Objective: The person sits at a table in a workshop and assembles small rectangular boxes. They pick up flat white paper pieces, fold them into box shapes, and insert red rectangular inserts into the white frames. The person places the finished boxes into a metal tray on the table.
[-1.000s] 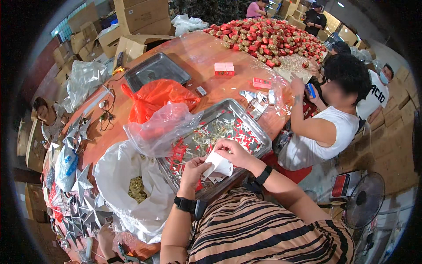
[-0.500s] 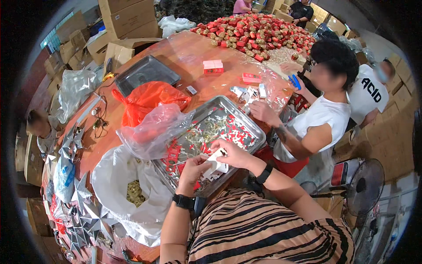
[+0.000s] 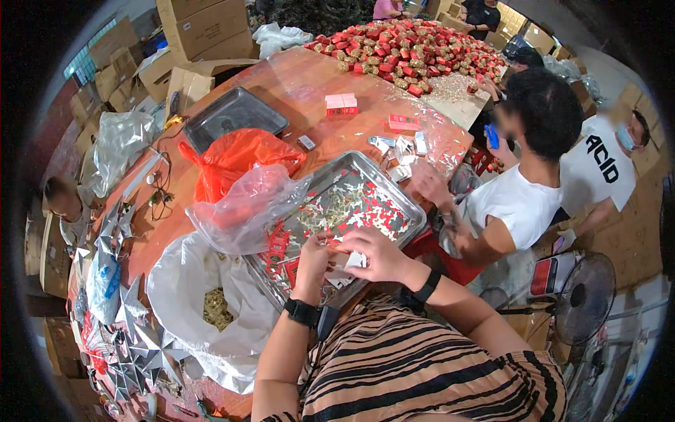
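Note:
Above the near side of the metal tray [image 3: 365, 161], my two hands are close together with bent fingers. My right hand [image 3: 380, 257] is closed beside a white card [image 3: 356, 259], which shows under its fingers. My left hand [image 3: 313, 261] is also closed; its fingertips meet near the right hand's, and what lies between them is hidden. Small red and white paper pieces [image 3: 383, 214] and a tangle of thin gold strings [image 3: 329, 211] are in the tray. Red printed cards [image 3: 277, 243] lie along its left side.
Left of the tray are a white sack [image 3: 176, 281] holding gold strings, a clear bag [image 3: 239, 214] and an orange bag [image 3: 242, 158]. Silver stars [image 3: 151, 344] edge the table. A co-worker [image 3: 520, 190] sits at right. Red-and-gold items [image 3: 415, 56] are heaped at the back.
My hands have come closer over the tray, and the white card between them is now largely covered by fingers. The co-worker at right has turned away, moving the hand with the blue tool rightward.

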